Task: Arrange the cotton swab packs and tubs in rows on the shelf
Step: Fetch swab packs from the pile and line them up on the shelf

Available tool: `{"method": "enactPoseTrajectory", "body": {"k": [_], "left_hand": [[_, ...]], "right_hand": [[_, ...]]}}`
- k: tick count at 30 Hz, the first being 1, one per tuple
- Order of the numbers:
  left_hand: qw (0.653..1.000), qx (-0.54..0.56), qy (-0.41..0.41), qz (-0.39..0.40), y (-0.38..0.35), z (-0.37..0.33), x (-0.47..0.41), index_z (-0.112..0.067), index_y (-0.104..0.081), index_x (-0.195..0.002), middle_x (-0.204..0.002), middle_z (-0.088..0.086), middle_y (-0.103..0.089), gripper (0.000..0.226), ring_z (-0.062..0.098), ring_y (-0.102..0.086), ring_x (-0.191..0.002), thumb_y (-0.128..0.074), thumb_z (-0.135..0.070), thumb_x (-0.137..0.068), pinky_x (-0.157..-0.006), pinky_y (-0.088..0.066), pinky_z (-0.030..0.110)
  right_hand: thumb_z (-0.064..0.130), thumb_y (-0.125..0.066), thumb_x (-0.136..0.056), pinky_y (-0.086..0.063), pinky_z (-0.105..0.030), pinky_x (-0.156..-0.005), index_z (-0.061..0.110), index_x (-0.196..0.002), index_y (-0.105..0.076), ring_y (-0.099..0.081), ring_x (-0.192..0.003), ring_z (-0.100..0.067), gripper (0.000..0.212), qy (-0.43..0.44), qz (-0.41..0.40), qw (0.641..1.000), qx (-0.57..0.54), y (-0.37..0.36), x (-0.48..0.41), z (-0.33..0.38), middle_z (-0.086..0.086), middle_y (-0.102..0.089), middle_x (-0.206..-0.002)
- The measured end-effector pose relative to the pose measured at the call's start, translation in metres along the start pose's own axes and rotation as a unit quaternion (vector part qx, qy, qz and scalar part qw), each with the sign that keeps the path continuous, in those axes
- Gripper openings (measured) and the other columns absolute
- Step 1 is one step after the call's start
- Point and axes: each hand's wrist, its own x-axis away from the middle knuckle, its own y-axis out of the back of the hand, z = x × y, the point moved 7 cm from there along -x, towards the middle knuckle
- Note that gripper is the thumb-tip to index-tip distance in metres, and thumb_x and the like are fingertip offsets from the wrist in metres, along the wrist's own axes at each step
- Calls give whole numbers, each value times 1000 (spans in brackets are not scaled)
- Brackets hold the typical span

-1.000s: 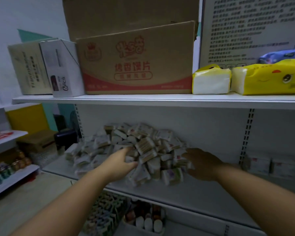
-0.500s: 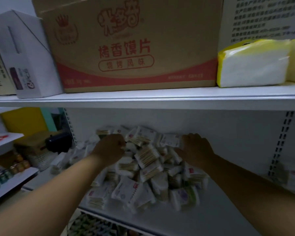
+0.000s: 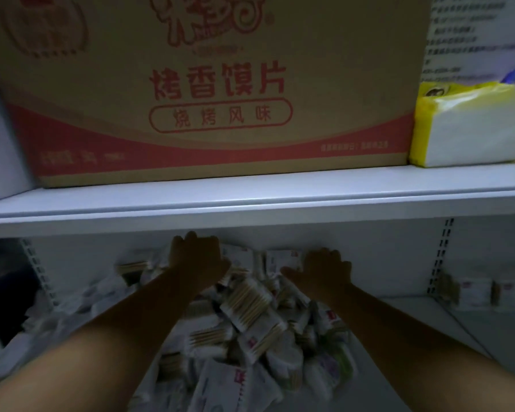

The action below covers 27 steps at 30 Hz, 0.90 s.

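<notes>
A loose heap of cotton swab packs (image 3: 247, 307) in clear and white wrappers lies on the white lower shelf (image 3: 399, 328). Both my arms reach deep over the heap toward the back wall. My left hand (image 3: 197, 257) rests on the top of the pile at the rear, fingers spread, back of the hand toward me. To its right, my right hand (image 3: 324, 269) lies flat on packs near the back, fingers apart. The fingertips are hidden, so I cannot see whether either hand grips a pack. No tubs are visible.
The upper shelf (image 3: 250, 203) hangs just above my hands, carrying a big cardboard carton (image 3: 214, 84) and a yellow tissue pack (image 3: 470, 126). A few white packs (image 3: 473, 292) stand at the lower shelf's right, beyond a slotted upright (image 3: 440, 254).
The view has closed in on the shelf. Both hands have pushed further back over the heap, from its front side to its rear top.
</notes>
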Motion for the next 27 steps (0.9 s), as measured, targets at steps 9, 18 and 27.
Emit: {"method": "enactPoseTrajectory", "body": {"k": [9, 18, 27], "left_hand": [[972, 236, 15, 11, -4, 5, -7, -22, -43, -131, -131, 5, -50, 61, 27, -43, -124, -68, -37, -78, -105, -28, 39], [846, 533, 6, 31, 9, -3, 3, -6, -62, -110, -110, 16, -63, 37, 30, -60, -96, -71, -2, -75, -86, -50, 37], [624, 760, -35, 177, 40, -81, 50, -6, -63, -97, -90, 16, -70, 40, 38, -69, -81, -79, 5, -63, -71, -59, 46]], "right_hand": [[31, -69, -81, -45, -33, -89, 19, -110, -52, -55, -99, -21, 36, -43, -149, 943, -294, 16, 26, 23, -4, -60, -111], [-1, -61, -76, -41, -16, -57, 27, -75, -47, -51, -65, -14, 32, -51, -273, 833, -478, 41, 70, 21, 3, -53, -71], [-2, -68, -78, -49, -24, -58, 11, -81, -63, -59, -69, -18, 14, -85, -170, 709, -679, 70, 126, -79, -7, -65, -76]]}}
